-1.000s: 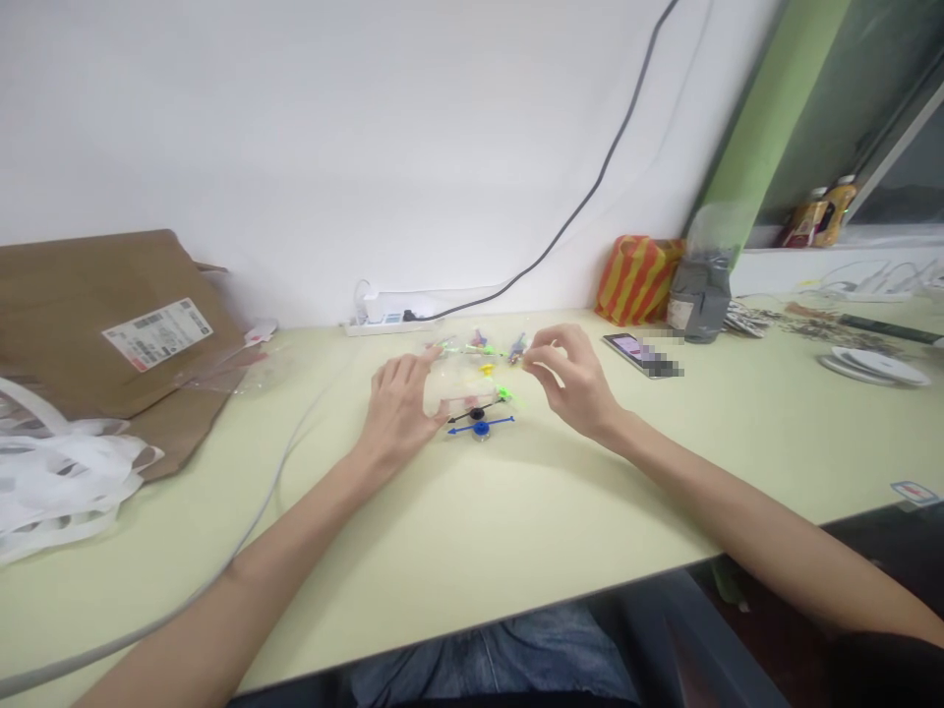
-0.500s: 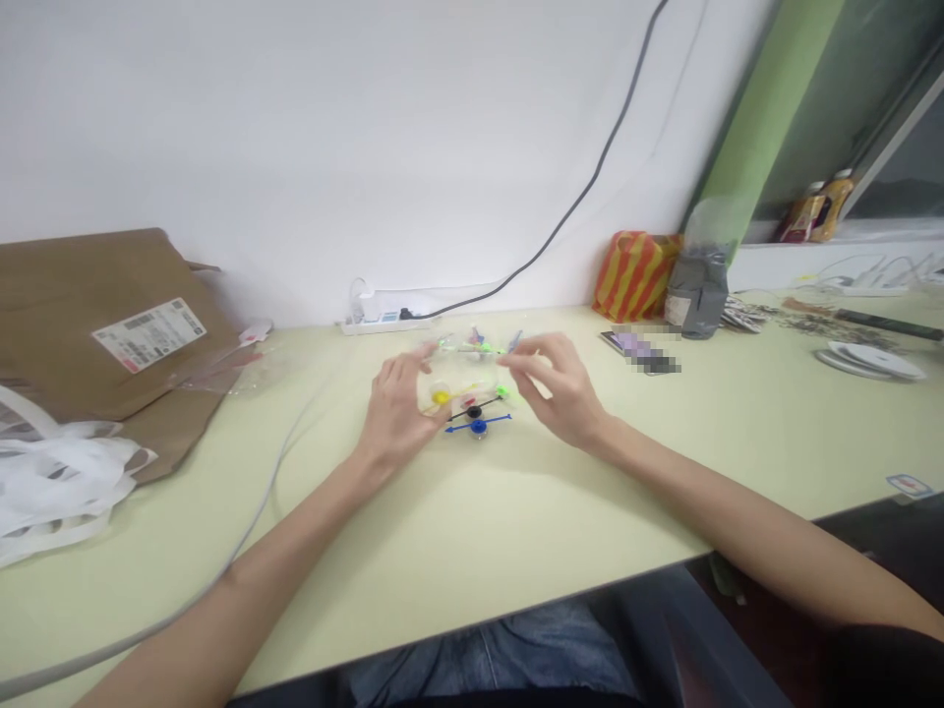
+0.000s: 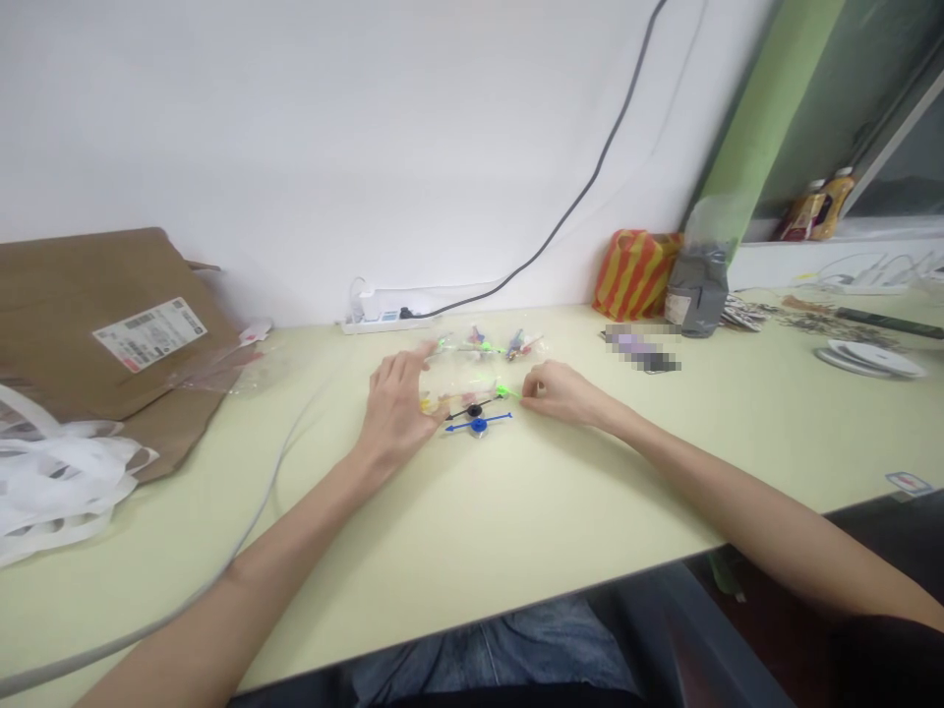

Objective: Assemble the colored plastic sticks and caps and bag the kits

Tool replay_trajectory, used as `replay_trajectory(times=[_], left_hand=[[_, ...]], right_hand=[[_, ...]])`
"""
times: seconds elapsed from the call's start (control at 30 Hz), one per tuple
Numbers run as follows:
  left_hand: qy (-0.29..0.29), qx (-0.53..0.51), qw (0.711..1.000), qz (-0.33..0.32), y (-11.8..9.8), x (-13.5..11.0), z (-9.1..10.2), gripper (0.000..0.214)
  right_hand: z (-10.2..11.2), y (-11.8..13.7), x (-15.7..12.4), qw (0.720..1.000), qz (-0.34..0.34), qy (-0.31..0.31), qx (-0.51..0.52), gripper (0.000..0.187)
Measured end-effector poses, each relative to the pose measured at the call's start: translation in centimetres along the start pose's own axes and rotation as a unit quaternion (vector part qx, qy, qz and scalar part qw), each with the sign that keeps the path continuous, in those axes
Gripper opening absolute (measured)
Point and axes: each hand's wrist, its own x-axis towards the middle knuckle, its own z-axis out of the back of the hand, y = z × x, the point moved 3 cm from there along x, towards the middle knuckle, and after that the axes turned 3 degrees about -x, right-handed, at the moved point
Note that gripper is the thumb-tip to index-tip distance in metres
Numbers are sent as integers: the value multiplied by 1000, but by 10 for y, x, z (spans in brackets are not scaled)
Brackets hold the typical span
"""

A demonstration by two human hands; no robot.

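My left hand (image 3: 396, 405) rests on the table with thumb and fingers apart, curved around a yellow plastic piece (image 3: 426, 403) that is blurred and partly hidden. My right hand (image 3: 559, 393) has its fingers curled together at the right end of a bright green arrow spinner (image 3: 502, 391). In front of the hands lie a black arrow spinner (image 3: 474, 410) and a blue arrow spinner (image 3: 479, 426), their arrows pointing left. A pale reddish piece beside the black one is too blurred to make out.
Behind the hands lie another green spinner (image 3: 484, 347) and small multicoloured pieces (image 3: 522, 344). A power strip (image 3: 383, 322) sits by the wall. Cardboard packaging (image 3: 88, 324) and white strips (image 3: 59, 482) are at left, a grey cable (image 3: 272, 477) nearer. A striped bag (image 3: 634, 275) stands at right.
My right hand has come down and toward me, from above the far pieces to the green spinner, its fingers now curled together. The yellow piece appears farther left. My left hand has barely moved.
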Motion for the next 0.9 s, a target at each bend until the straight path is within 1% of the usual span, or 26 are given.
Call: replay_trajectory(times=[0.1, 0.17, 0.2, 0.27, 0.33, 0.37, 0.4, 0.43, 0.5, 0.6, 0.67, 0.77, 0.83, 0.9], left_hand=[[7, 24, 1000, -17, 0, 0, -1, 71], [12, 38, 999, -19, 3, 0, -2, 72], [15, 45, 999, -18, 4, 0, -3, 72], [21, 55, 998, -11, 7, 0, -5, 72], [27, 58, 998, -1, 8, 0, -6, 73], [29, 57, 998, 3, 9, 0, -7, 73], [31, 54, 998, 5, 8, -1, -7, 72], [30, 49, 998, 5, 7, -1, -7, 72], [27, 34, 999, 1, 4, -1, -6, 70], [19, 18, 999, -20, -3, -2, -3, 68], [16, 16, 999, -40, -9, -2, -2, 68], [16, 16, 998, -65, -16, -3, -1, 65], [21, 12, 996, -88, -21, -4, -2, 63], [24, 7, 993, -112, -24, -6, -3, 61]], right_hand=[[6, -7, 1, 998, 9, -62, 12, 8], [17, -12, 1, 991, 8, -132, 24, 9], [24, -14, 0, 983, 8, -178, 32, 9], [41, -13, -4, 956, 14, -290, 51, 8], [55, -5, -11, 918, 38, -387, 74, 8], [59, 2, -15, 903, 56, -419, 82, 8], [62, 10, -19, 893, 78, -435, 87, 9], [63, 19, -22, 889, 103, -437, 89, 9], [58, 38, -26, 892, 155, -416, 88, 9], [40, 60, -31, 897, 232, -370, 67, 10], [28, 69, -32, 897, 265, -353, 34, 12], [20, 75, -35, 890, 264, -372, -1, 14], [20, 75, -36, 884, 257, -391, 0, 14], [21, 75, -37, 883, 254, -395, 6, 14]])
